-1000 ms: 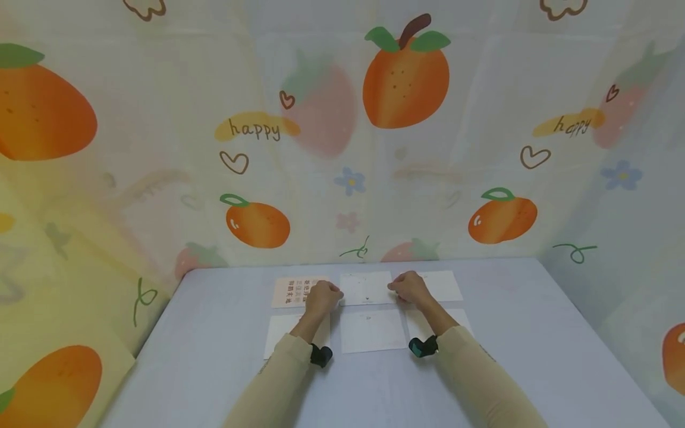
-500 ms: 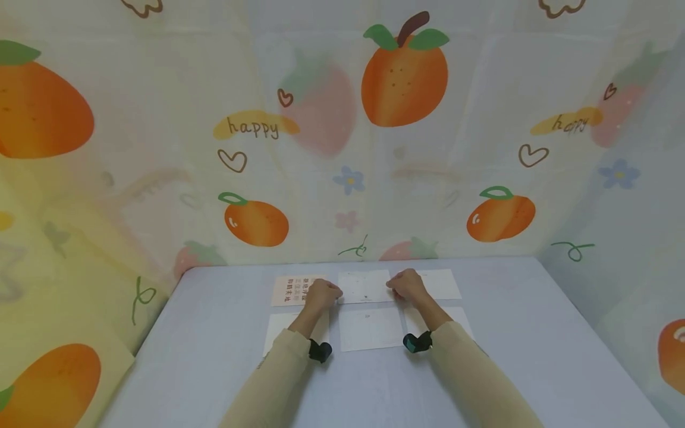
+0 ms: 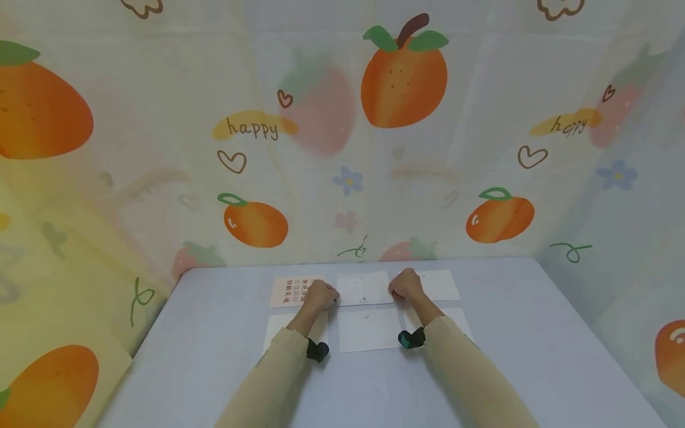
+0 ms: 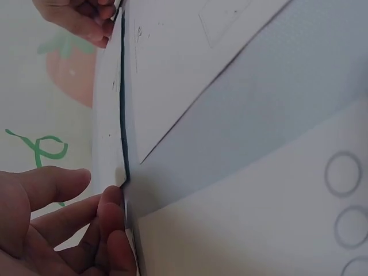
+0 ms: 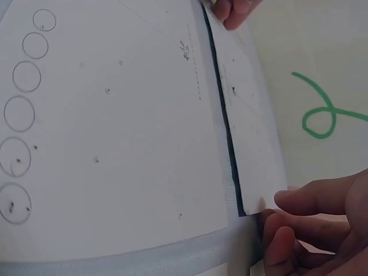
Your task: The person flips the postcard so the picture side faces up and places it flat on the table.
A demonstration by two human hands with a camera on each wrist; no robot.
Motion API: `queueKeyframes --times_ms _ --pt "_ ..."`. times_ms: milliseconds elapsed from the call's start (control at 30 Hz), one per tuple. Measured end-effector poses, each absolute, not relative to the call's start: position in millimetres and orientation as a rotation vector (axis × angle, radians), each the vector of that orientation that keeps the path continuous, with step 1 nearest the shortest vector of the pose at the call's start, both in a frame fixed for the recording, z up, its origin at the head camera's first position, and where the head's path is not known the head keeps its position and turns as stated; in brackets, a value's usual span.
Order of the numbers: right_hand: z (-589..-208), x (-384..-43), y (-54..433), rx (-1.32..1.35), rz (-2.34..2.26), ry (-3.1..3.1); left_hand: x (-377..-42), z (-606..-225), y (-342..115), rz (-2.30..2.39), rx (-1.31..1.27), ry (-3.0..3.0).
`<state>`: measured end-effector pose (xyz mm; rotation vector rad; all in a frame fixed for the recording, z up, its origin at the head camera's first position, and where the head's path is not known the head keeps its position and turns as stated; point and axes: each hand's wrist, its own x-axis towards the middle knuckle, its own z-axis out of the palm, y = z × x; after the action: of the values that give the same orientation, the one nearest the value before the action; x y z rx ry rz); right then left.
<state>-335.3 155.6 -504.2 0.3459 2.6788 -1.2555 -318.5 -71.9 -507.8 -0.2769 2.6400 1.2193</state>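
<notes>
In the head view, a white postcard (image 3: 364, 288) lies in the middle of the back row, between the two hands. My left hand (image 3: 320, 295) pinches its near left corner. Seen from the left wrist, the thumb (image 4: 69, 183) is on the upper side and curled fingers (image 4: 112, 210) sit at the corner below. The right hand (image 3: 408, 285) pinches the near right corner, its thumb (image 5: 299, 198) over the edge and fingers (image 5: 279, 233) beneath. A dark shadow runs along the postcard's near edge, which stands slightly raised.
A postcard with printed characters (image 3: 289, 291) lies at the back left. Another white postcard (image 3: 441, 285) is at the back right. In front are a middle postcard (image 3: 369, 330), a left one (image 3: 275, 333) and a right one (image 3: 460, 318). A fruit-patterned curtain (image 3: 342, 208) borders the white table (image 3: 364, 392).
Both hands have rolled slightly, and their fingertips now sit a little lower at the back middle postcard's near corners. The other postcards have not moved.
</notes>
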Motion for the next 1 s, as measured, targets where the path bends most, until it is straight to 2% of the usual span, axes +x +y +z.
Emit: queueKeyframes --times_ms 1000 --pt "-505.4 -334.5 151.5 0.376 -1.168 2.767 -316.5 -513.4 -73.5 1.253 -0.26 2.7"
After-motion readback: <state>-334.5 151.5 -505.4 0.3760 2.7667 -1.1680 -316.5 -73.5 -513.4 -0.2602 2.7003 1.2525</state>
